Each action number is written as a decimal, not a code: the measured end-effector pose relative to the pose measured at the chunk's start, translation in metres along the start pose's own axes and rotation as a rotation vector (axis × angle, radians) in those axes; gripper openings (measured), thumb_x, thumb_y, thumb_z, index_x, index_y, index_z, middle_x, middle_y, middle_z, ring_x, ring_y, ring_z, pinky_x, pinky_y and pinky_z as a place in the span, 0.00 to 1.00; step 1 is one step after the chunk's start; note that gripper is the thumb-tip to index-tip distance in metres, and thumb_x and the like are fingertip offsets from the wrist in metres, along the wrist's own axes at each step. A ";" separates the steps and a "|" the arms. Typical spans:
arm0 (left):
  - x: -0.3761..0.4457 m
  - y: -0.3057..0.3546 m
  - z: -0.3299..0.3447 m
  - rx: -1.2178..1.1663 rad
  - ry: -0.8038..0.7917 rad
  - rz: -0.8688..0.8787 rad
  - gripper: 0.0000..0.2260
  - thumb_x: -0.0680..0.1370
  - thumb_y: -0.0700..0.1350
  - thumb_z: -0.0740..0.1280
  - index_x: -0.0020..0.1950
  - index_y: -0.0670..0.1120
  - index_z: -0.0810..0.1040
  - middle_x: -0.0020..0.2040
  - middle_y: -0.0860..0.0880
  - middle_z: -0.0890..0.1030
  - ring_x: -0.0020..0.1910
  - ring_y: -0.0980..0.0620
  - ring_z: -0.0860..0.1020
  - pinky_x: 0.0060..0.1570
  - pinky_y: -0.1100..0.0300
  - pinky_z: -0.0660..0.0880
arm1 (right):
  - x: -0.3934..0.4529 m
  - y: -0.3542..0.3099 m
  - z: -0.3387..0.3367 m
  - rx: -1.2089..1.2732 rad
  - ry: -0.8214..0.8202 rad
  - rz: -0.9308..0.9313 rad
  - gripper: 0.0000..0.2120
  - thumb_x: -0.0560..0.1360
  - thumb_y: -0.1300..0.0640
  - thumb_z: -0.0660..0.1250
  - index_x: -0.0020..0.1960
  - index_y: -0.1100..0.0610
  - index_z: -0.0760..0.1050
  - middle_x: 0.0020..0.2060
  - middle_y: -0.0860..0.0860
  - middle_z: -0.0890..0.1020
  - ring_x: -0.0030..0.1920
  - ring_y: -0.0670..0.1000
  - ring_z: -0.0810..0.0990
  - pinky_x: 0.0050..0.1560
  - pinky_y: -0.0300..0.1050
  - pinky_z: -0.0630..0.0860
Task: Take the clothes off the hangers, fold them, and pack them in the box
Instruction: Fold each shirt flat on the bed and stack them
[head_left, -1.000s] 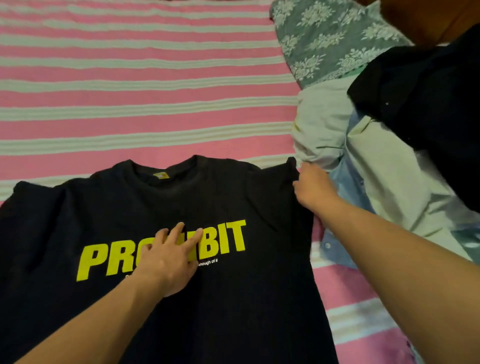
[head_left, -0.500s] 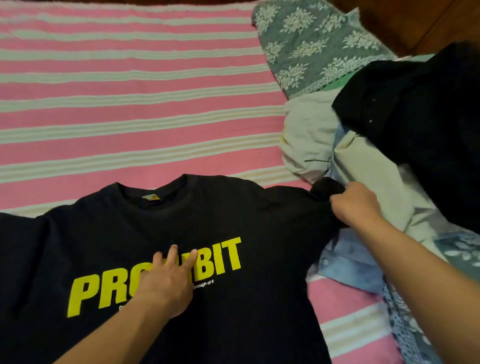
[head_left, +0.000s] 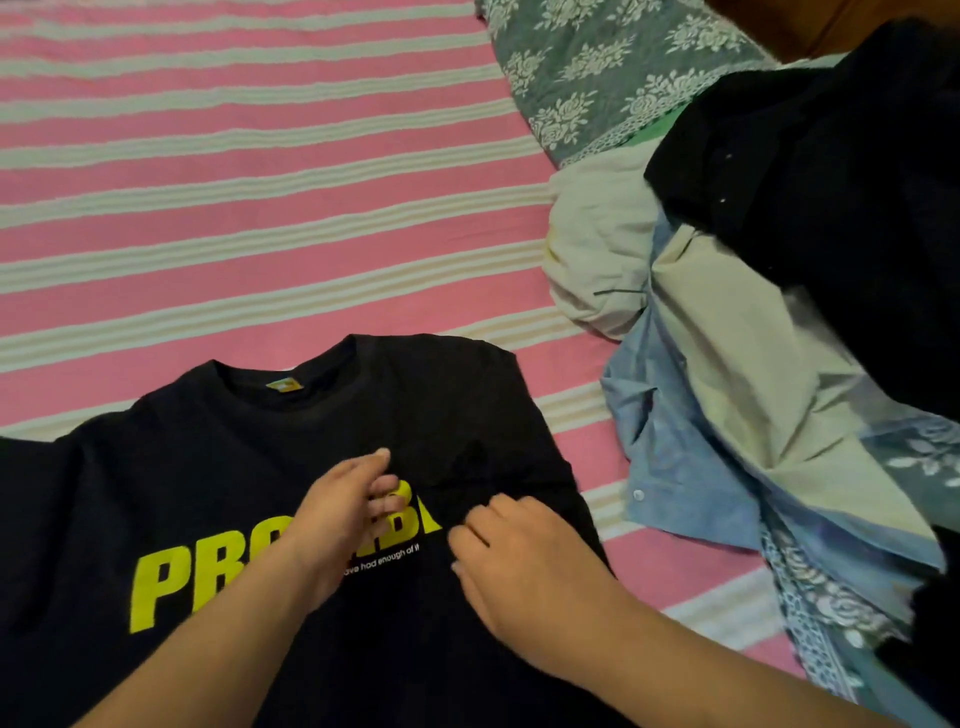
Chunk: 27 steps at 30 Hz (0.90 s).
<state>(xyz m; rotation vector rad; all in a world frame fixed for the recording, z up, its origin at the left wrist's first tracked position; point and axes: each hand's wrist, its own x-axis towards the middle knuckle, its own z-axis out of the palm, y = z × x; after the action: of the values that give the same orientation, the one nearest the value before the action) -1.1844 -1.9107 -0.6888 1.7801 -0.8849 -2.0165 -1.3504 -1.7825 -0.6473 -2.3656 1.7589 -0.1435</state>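
Tee (head_left: 363, 415) off hanger, first side fold in: right hand (head_left: 524, 566) pinches sleeve, left hand (head_left: 337, 519) relaxed; pile (head_left: 727, 338) unfolded, no box visible.

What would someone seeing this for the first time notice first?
The black T-shirt with big yellow lettering, lying flat at the near edge of the pink striped bedsheet, with the left hand and right hand on its chest. At right lies a heap of clothes.
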 end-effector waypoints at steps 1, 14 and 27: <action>0.006 -0.004 -0.002 0.127 0.037 0.071 0.18 0.81 0.52 0.69 0.68 0.49 0.75 0.55 0.47 0.83 0.50 0.49 0.83 0.52 0.52 0.79 | -0.009 0.004 0.007 0.043 0.029 0.088 0.03 0.77 0.53 0.66 0.45 0.51 0.74 0.39 0.47 0.75 0.36 0.50 0.74 0.34 0.46 0.72; 0.045 0.017 0.011 1.211 0.110 0.755 0.08 0.79 0.42 0.69 0.55 0.53 0.80 0.55 0.56 0.72 0.52 0.53 0.75 0.51 0.57 0.77 | 0.034 0.034 0.027 -0.108 -0.125 0.335 0.29 0.47 0.66 0.82 0.46 0.58 0.77 0.40 0.56 0.78 0.24 0.55 0.74 0.25 0.45 0.60; -0.010 0.087 0.100 0.444 0.007 0.502 0.04 0.83 0.43 0.60 0.55 0.42 0.69 0.41 0.41 0.81 0.29 0.45 0.80 0.30 0.54 0.81 | -0.065 0.069 -0.020 0.199 0.261 0.685 0.07 0.74 0.53 0.73 0.42 0.57 0.82 0.49 0.53 0.79 0.46 0.55 0.79 0.44 0.46 0.74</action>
<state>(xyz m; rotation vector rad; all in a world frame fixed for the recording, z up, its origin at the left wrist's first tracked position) -1.2940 -1.9467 -0.6226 1.5402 -1.6840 -1.5700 -1.4374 -1.7417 -0.6402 -1.5535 2.4300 -0.5086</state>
